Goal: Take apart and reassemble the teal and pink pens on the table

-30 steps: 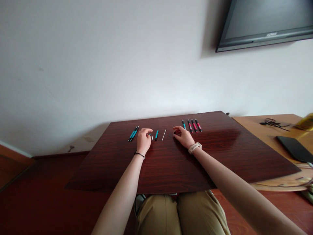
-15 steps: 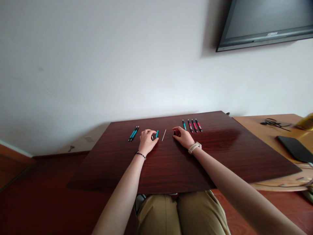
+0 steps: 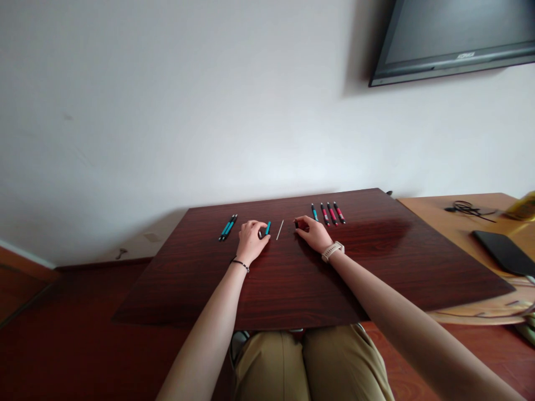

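Note:
My left hand (image 3: 249,240) rests on the dark wooden board (image 3: 292,278), its fingertips pinching the near end of a teal pen barrel (image 3: 268,227). My right hand (image 3: 314,233) lies a little to the right, thumb and forefinger closed on a small black pen piece (image 3: 296,224). Between the hands lies a thin white refill (image 3: 280,229). Two teal pens (image 3: 228,227) lie left of my left hand. A teal pen (image 3: 314,212) and three red pens (image 3: 332,214) lie in a row beyond my right hand.
A light wooden table (image 3: 468,223) stands to the right with a black tablet (image 3: 504,252), a coiled cable (image 3: 463,209) and a yellow object (image 3: 522,207). A screen (image 3: 451,39) hangs on the white wall. My knees show below the board's near edge.
My left hand slid right from a small white piece onto the teal barrel and took hold of it. My right hand shifted slightly left with the black piece.

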Motion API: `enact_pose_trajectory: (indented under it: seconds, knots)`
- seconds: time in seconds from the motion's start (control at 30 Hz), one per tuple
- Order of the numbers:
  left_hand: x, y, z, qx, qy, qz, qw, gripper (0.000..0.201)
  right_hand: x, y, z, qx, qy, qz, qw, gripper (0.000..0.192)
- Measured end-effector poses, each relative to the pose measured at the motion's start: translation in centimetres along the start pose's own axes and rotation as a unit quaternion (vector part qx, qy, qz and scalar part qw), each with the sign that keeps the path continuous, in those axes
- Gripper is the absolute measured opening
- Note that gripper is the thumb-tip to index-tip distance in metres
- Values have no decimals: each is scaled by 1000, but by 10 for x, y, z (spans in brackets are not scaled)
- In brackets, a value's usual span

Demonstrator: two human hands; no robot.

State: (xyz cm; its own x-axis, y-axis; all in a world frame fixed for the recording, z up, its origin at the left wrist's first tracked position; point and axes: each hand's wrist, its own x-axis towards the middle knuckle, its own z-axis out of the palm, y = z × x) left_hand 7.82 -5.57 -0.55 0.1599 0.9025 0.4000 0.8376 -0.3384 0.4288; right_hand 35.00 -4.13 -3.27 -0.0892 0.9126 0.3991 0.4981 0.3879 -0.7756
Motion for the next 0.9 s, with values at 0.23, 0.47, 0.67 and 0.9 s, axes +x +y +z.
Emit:
enact_pose_trajectory:
  seconds: [0.23, 0.47, 0.67, 0.9]
  knots:
    - [0, 2, -1, -5, 5, 13, 1000, 27, 0, -2, -1, 16, 16, 17, 1000, 33]
    - [3, -5, -6, -18, 69, -33, 997, 35, -1, -8, -4, 25, 18, 19, 999, 52]
    - [4, -7, -8, -11, 68, -40, 997, 41, -1, -8, -3, 27, 23, 29, 999, 57]
    - [1, 9, -15, -19, 66, 57, 996, 23, -1, -8, -3, 33, 23, 19, 999, 58]
